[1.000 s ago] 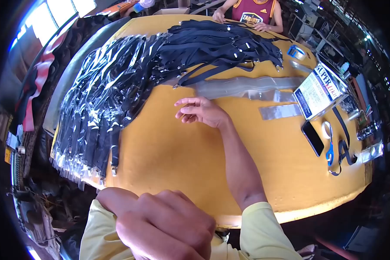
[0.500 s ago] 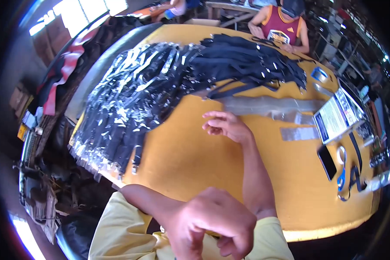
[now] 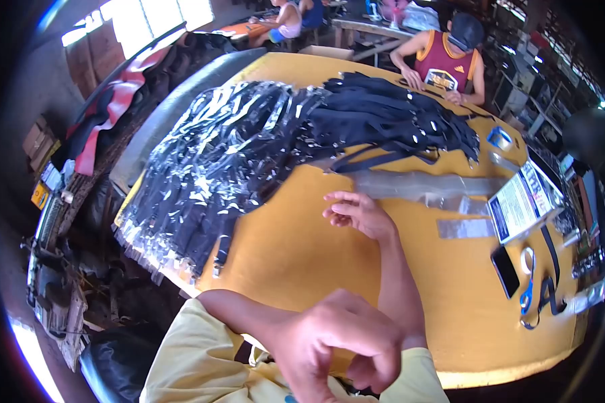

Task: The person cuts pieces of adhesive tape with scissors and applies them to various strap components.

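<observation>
My left hand (image 3: 339, 339) is close to the camera in front of my yellow shirt, its fingers curled in a loose fist. Nothing shows in it, though part of the palm side is hidden. Farther out, my right hand (image 3: 361, 215) hovers over the yellow tabletop (image 3: 302, 235), fingers loosely bent and apart, holding nothing. Just beyond it lies a long clear plastic strip (image 3: 410, 183). A big heap of black straps (image 3: 376, 117) spreads behind, and a shiny pile of black strips in clear plastic (image 3: 208, 161) covers the left side.
On the right are a white printed box (image 3: 521, 205), a black phone (image 3: 505, 272), blue-handled scissors (image 3: 527, 289), a black strap (image 3: 551, 285) and a blue tape roll (image 3: 499, 138). Across the table sits a person in a maroon jersey (image 3: 447, 64). Other people are at the back.
My view has tilted up a little, so the table and its contents sit lower in the picture. My left hand has shifted slightly right; the right hand keeps its pose.
</observation>
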